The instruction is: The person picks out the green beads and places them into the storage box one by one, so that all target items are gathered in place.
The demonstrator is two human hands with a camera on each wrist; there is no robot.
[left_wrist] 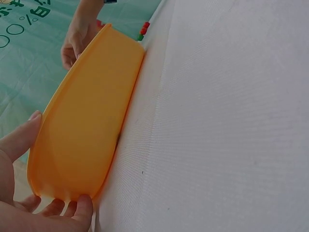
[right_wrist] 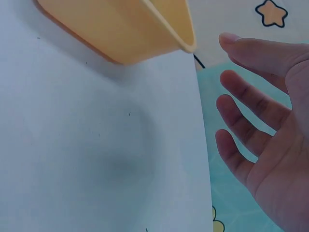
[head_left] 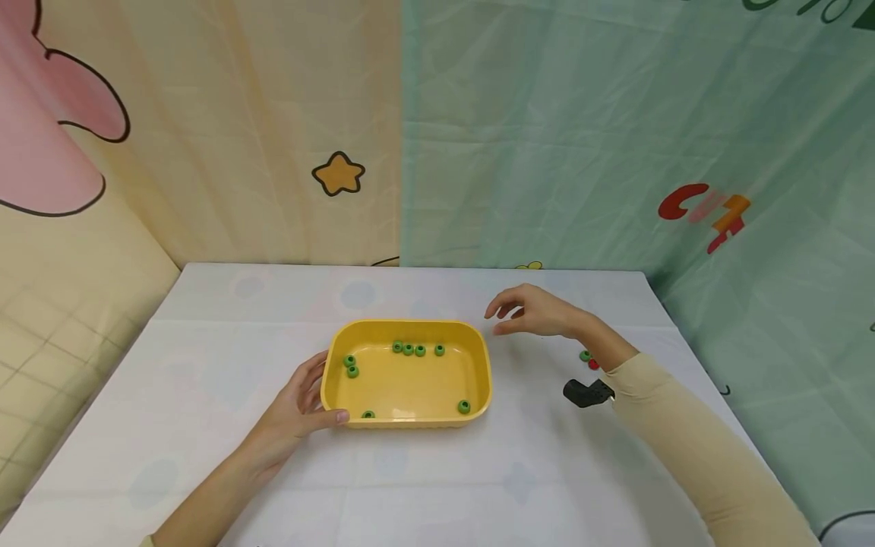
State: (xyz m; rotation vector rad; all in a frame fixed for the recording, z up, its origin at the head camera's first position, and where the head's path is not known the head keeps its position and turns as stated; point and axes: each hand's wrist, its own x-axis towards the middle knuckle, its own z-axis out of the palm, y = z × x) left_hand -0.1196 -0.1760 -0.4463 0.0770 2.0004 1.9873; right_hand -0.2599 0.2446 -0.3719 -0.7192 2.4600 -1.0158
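Note:
A yellow rectangular tray (head_left: pixel 410 387) with rounded corners stands on the white-covered table, several green beads (head_left: pixel 420 350) scattered inside it. My left hand (head_left: pixel 298 406) grips the tray's left end, thumb over the near rim and fingers round the outer side; the left wrist view shows the fingertips (left_wrist: pixel 84 205) against its wall. To the right of the tray, my right hand (head_left: pixel 536 310) hovers with loosely bent fingers and nothing in them. In the right wrist view that hand (right_wrist: pixel 270 121) is apart from the tray (right_wrist: pixel 130 29).
Beneath the right forearm lie a green bead (head_left: pixel 584 355) and a red bead (head_left: pixel 594 365), partly hidden by the arm. A black device (head_left: pixel 588 393) is on the right wrist. Printed fabric (head_left: pixel 581 152) hangs behind the table.

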